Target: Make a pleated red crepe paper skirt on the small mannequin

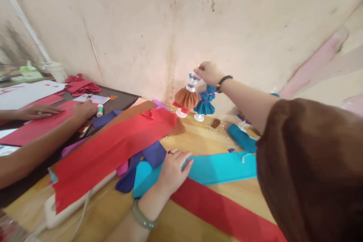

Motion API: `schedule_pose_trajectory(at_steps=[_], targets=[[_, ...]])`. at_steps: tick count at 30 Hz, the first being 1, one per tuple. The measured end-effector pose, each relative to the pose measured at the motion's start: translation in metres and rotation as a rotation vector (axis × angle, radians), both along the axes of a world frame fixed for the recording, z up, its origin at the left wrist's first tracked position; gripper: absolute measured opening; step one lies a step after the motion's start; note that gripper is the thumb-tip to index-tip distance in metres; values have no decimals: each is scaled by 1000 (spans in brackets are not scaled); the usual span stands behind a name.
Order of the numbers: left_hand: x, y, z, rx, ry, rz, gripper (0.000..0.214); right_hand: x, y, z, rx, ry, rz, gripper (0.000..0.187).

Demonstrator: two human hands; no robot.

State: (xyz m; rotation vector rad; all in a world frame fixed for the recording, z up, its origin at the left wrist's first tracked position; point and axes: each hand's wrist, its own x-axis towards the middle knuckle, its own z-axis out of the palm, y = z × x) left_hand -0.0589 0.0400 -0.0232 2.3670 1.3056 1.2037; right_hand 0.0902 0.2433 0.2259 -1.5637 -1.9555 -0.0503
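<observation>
- The right hand (210, 72) has its thumb and fingertips closed on the top of the brown-skirted doll figurine (186, 98), at 12 o'clock from the left hand (174, 168); whether the doll's white base bears on the wooden table (159, 217) I cannot tell.
- A teal-dressed doll figurine (206, 106) stands just beside it, at 1 o'clock; a sideways swing of the held doll or the wrist could knock it over.
- Holding only the top, a loose pinch might let the brown-skirted doll tip, and a tight one could crush its trim.
- The left hand, thumb apart from loosely curled fingers, rests at the turquoise fabric strip (224, 168); pressing and sliding there could wrinkle it or drag the dark red strip (224, 208) at 4 o'clock.
- At 9 o'clock, a bright red fabric strip (113, 151) partly covers a white power strip (52, 211); tugging that cloth might shift it.
</observation>
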Motion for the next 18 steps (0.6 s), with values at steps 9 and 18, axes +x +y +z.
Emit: schedule_pose_trajectory(at_steps=[9, 18], targets=[[0, -2, 11, -57, -319, 111, 24, 58, -167, 36, 7, -114, -12, 34], [5, -1, 9, -256, -135, -39, 23, 95, -242, -1, -43, -24, -117, 31]])
